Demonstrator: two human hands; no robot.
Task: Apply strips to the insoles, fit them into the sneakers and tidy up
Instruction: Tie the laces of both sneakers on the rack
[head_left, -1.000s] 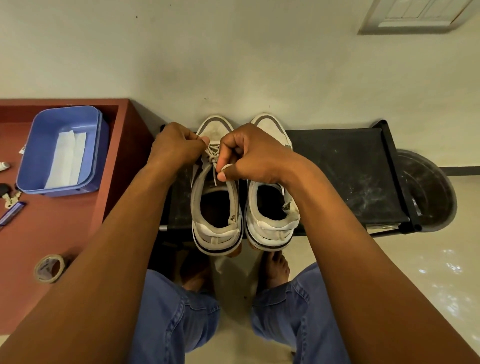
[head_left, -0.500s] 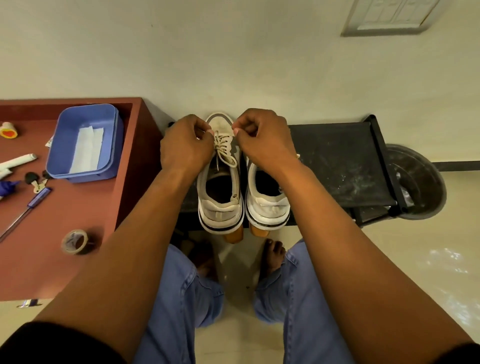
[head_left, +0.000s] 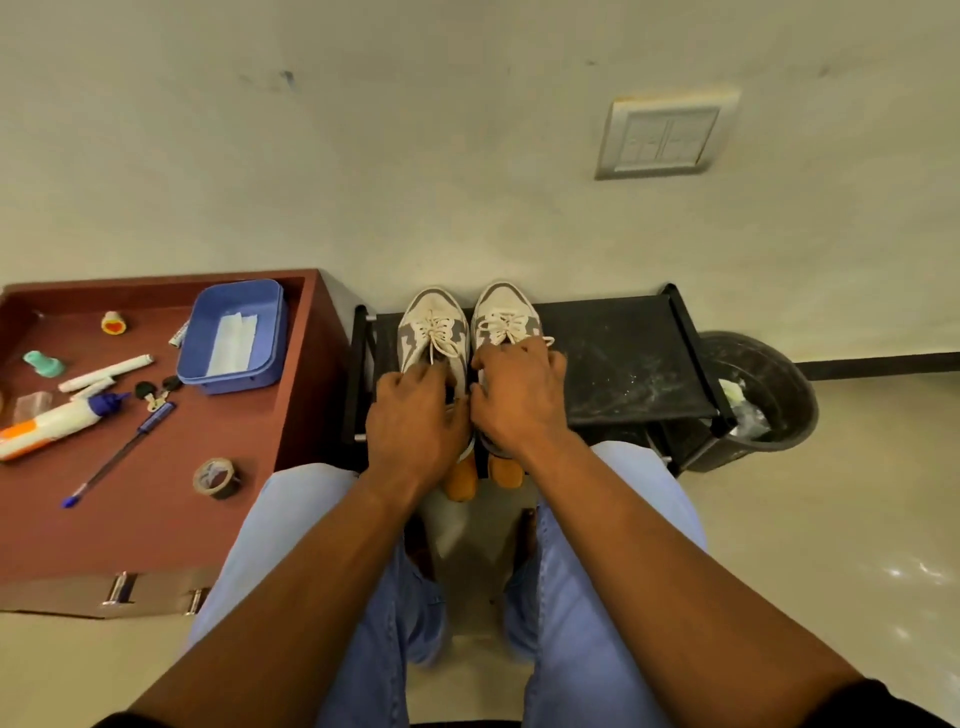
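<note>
My left hand (head_left: 415, 415) rests spread on left sneaker (head_left: 434, 332), right hand (head_left: 519, 400) spread on right sneaker (head_left: 506, 317); both on black rack (head_left: 623, 364), 12 o'clock.

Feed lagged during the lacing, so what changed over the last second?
Both hands let go of the left sneaker's laces and dropped back over the shoe openings: left hand on the left sneaker, right hand on the right sneaker. Whether they grip is unclear. The pair stayed side by side on the black rack.
</note>
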